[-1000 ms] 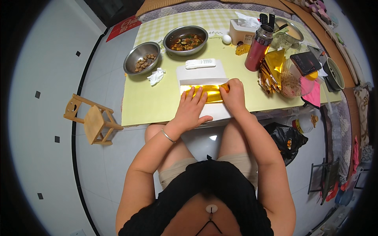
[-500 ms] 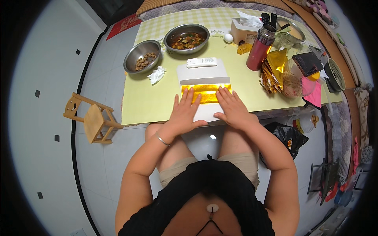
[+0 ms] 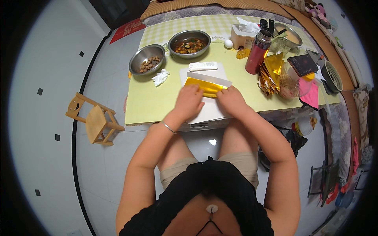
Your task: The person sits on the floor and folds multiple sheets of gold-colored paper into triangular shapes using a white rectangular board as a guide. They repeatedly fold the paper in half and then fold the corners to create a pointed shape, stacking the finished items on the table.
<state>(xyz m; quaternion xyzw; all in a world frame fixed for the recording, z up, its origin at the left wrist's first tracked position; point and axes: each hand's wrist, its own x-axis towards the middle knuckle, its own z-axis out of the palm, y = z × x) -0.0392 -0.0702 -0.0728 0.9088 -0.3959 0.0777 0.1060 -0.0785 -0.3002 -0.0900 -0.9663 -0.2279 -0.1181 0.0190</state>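
Observation:
A sheet of gold foil paper (image 3: 207,87) lies across the white papers (image 3: 208,111) at the table's near edge. Its far margin shows a pale strip and stands a little raised and slanted. My left hand (image 3: 189,103) has its fingers curled on the near left part of the sheet. At the right end, my right hand (image 3: 232,101) pinches the near edge with bent fingers. The fingertips of both hands are partly hidden. Just beyond the foil sits a slim white case (image 3: 203,66).
A steel bowl of nuts (image 3: 147,59), a steel bowl of food (image 3: 189,44) and a crumpled tissue (image 3: 160,78) stand left. To the right are a red thermos (image 3: 256,54), folded gold foil pieces (image 3: 271,76) and a tissue box (image 3: 243,36). A small wooden chair (image 3: 95,118) stands on the floor.
My hands went from lying flat on the foil to gripping it with curled fingers. The foil's far edge has lifted and tilted, and the sheet now sits slanted.

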